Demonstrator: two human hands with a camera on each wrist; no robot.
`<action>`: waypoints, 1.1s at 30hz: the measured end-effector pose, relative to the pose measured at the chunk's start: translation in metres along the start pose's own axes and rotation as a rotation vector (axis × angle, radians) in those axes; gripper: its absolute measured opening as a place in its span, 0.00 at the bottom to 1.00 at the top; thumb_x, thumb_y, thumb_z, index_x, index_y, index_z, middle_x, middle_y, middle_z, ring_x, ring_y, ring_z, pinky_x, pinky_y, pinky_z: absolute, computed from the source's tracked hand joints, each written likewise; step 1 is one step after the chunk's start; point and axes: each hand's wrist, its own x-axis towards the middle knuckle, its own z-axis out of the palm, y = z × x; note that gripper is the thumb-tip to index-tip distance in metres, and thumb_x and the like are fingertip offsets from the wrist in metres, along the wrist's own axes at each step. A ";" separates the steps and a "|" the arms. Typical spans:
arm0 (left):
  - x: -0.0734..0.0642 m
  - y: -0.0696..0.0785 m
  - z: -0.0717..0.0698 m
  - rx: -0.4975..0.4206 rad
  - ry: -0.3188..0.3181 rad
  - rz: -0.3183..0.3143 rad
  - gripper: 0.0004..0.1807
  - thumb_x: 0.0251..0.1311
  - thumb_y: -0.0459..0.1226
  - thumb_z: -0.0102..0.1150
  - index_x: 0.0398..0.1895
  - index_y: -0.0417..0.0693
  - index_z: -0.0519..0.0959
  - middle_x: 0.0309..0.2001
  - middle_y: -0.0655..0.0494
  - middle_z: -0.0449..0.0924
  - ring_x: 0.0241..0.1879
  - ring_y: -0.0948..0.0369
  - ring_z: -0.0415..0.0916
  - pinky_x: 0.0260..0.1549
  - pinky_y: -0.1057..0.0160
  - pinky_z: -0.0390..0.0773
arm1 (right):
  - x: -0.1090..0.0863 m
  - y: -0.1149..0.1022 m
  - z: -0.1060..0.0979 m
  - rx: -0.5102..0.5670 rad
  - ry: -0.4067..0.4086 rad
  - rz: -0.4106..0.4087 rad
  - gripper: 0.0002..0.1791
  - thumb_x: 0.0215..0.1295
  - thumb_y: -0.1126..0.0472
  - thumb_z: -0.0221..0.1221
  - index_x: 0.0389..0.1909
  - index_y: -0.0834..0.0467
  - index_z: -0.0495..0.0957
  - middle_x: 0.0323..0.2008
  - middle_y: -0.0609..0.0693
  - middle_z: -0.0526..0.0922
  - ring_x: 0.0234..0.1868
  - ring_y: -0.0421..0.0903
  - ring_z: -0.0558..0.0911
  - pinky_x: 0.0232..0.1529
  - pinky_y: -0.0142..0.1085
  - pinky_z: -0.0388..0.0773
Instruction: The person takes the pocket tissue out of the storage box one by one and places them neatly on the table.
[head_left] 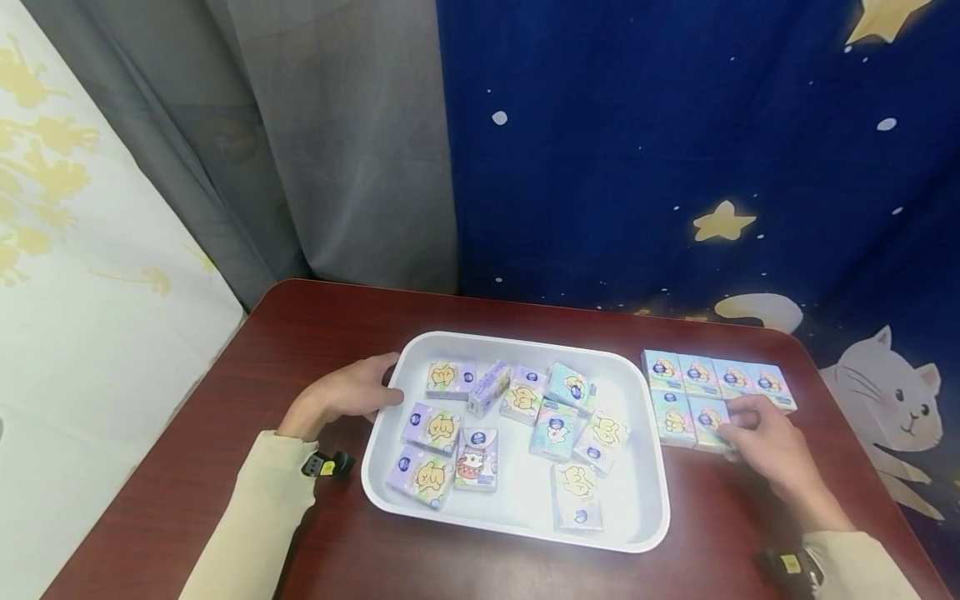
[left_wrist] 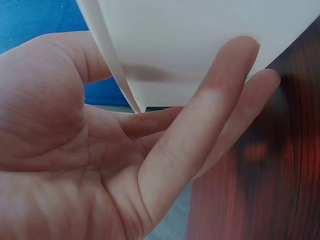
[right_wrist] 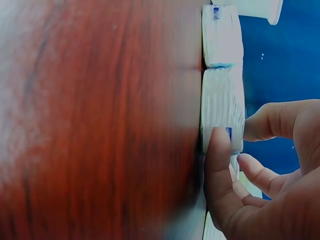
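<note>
A white tray (head_left: 517,512) stands on the table with several small tissue packs, lilac and mint-blue with cartoon prints, lying loosely inside. At its left end my left hand (head_left: 356,387) grips the rim; in the left wrist view the tray's wall (left_wrist: 170,45) passes between thumb and fingers. To the right of the tray, blue tissue packs lie side by side in two rows. My right hand (head_left: 765,437) pinches the front row's right-hand tissue pack (head_left: 707,419). The right wrist view shows finger and thumb against the end of that tissue pack (right_wrist: 220,100).
Left of the held one lies another tissue pack (head_left: 673,417), and behind them is a back row (head_left: 697,375) of several. The reddish-brown table (head_left: 585,575) ends at the back before a blue star-printed curtain (head_left: 570,167) and a grey one (head_left: 360,150).
</note>
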 end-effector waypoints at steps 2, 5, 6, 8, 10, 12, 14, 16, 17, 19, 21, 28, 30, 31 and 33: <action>0.000 0.000 0.000 0.002 0.002 0.000 0.30 0.73 0.28 0.61 0.74 0.32 0.66 0.47 0.42 0.88 0.41 0.47 0.92 0.38 0.45 0.93 | 0.001 -0.001 0.000 0.004 0.002 0.001 0.31 0.75 0.63 0.61 0.69 0.76 0.63 0.55 0.78 0.77 0.44 0.59 0.84 0.32 0.31 0.83; -0.001 0.000 0.000 0.001 0.001 -0.002 0.30 0.73 0.28 0.61 0.75 0.32 0.66 0.47 0.42 0.88 0.41 0.47 0.92 0.38 0.45 0.93 | 0.001 -0.002 0.000 -0.006 0.010 0.004 0.31 0.74 0.62 0.62 0.68 0.75 0.64 0.55 0.77 0.78 0.44 0.58 0.84 0.32 0.32 0.83; -0.001 0.000 0.000 -0.001 0.000 -0.001 0.30 0.73 0.28 0.62 0.75 0.33 0.66 0.47 0.42 0.88 0.41 0.47 0.92 0.38 0.45 0.93 | 0.001 -0.003 0.000 -0.013 0.020 0.003 0.30 0.73 0.62 0.63 0.67 0.74 0.65 0.54 0.77 0.78 0.44 0.59 0.84 0.33 0.33 0.82; -0.001 0.000 0.000 -0.006 -0.004 0.001 0.30 0.73 0.28 0.62 0.75 0.33 0.65 0.47 0.42 0.88 0.41 0.47 0.92 0.38 0.45 0.93 | 0.001 -0.004 -0.001 -0.033 0.053 -0.008 0.29 0.71 0.62 0.64 0.65 0.73 0.67 0.53 0.76 0.79 0.45 0.61 0.83 0.35 0.36 0.80; -0.001 0.001 0.000 -0.011 -0.006 0.003 0.30 0.73 0.28 0.62 0.75 0.33 0.65 0.48 0.42 0.88 0.41 0.47 0.92 0.39 0.45 0.93 | 0.001 -0.007 -0.001 -0.057 0.096 -0.017 0.27 0.70 0.62 0.65 0.63 0.72 0.69 0.54 0.76 0.80 0.47 0.65 0.82 0.37 0.39 0.77; -0.001 0.001 0.000 -0.015 -0.006 0.002 0.30 0.73 0.28 0.61 0.75 0.33 0.65 0.47 0.42 0.88 0.41 0.47 0.92 0.39 0.45 0.93 | 0.002 -0.013 -0.001 -0.067 0.130 -0.019 0.27 0.71 0.61 0.65 0.63 0.72 0.70 0.55 0.76 0.80 0.50 0.69 0.81 0.39 0.41 0.77; -0.001 0.001 0.000 -0.016 -0.004 -0.003 0.30 0.73 0.28 0.61 0.75 0.32 0.65 0.47 0.42 0.88 0.41 0.47 0.92 0.39 0.45 0.93 | 0.002 -0.022 0.000 -0.073 0.150 -0.031 0.26 0.72 0.61 0.65 0.63 0.71 0.71 0.57 0.76 0.79 0.52 0.71 0.80 0.39 0.41 0.77; -0.001 0.001 0.000 -0.015 0.001 -0.009 0.30 0.73 0.28 0.61 0.75 0.32 0.65 0.47 0.42 0.88 0.41 0.47 0.92 0.39 0.46 0.93 | 0.002 -0.033 0.001 -0.074 0.153 -0.052 0.25 0.72 0.61 0.65 0.62 0.70 0.72 0.57 0.76 0.79 0.52 0.70 0.80 0.38 0.40 0.77; -0.001 0.001 0.000 -0.015 0.002 -0.010 0.30 0.73 0.28 0.61 0.75 0.32 0.65 0.47 0.42 0.88 0.41 0.47 0.92 0.39 0.46 0.93 | 0.002 -0.039 0.002 -0.078 0.153 -0.072 0.23 0.72 0.61 0.65 0.61 0.69 0.72 0.57 0.76 0.79 0.50 0.69 0.81 0.37 0.40 0.78; -0.001 0.001 0.000 -0.012 0.004 -0.011 0.30 0.73 0.28 0.61 0.74 0.33 0.66 0.47 0.42 0.88 0.41 0.47 0.92 0.39 0.46 0.93 | 0.003 -0.051 0.004 -0.085 0.152 -0.114 0.21 0.72 0.61 0.65 0.59 0.68 0.74 0.55 0.75 0.81 0.47 0.67 0.83 0.36 0.40 0.78; -0.001 0.002 0.001 -0.009 0.005 -0.011 0.30 0.73 0.28 0.61 0.74 0.33 0.66 0.47 0.42 0.88 0.40 0.47 0.92 0.39 0.46 0.93 | 0.002 -0.064 0.007 -0.091 0.140 -0.148 0.19 0.71 0.61 0.66 0.57 0.66 0.75 0.54 0.73 0.82 0.45 0.65 0.84 0.36 0.40 0.79; -0.001 0.002 0.001 -0.003 0.005 -0.007 0.30 0.73 0.28 0.61 0.75 0.33 0.65 0.47 0.42 0.88 0.40 0.47 0.92 0.38 0.46 0.93 | -0.001 -0.104 0.018 -0.093 0.109 -0.255 0.16 0.68 0.64 0.67 0.53 0.61 0.77 0.48 0.64 0.86 0.37 0.55 0.80 0.34 0.43 0.75; -0.001 0.003 0.001 0.001 0.006 -0.011 0.30 0.73 0.28 0.61 0.75 0.32 0.65 0.47 0.42 0.88 0.40 0.48 0.92 0.38 0.46 0.93 | -0.001 -0.114 0.023 -0.099 0.112 -0.292 0.15 0.67 0.65 0.68 0.52 0.61 0.78 0.47 0.62 0.87 0.37 0.54 0.80 0.35 0.44 0.74; -0.001 0.003 0.001 0.003 0.008 -0.013 0.30 0.73 0.28 0.61 0.75 0.32 0.65 0.47 0.42 0.88 0.40 0.48 0.92 0.38 0.46 0.93 | -0.001 -0.118 0.024 -0.103 0.114 -0.313 0.15 0.67 0.65 0.69 0.51 0.61 0.79 0.45 0.61 0.87 0.37 0.54 0.80 0.36 0.44 0.75; -0.001 0.003 0.001 0.006 0.009 -0.017 0.31 0.73 0.28 0.61 0.75 0.33 0.65 0.47 0.42 0.88 0.40 0.48 0.92 0.38 0.46 0.93 | -0.001 -0.127 0.028 -0.107 0.107 -0.344 0.14 0.66 0.66 0.68 0.50 0.61 0.79 0.44 0.59 0.87 0.37 0.53 0.81 0.38 0.45 0.75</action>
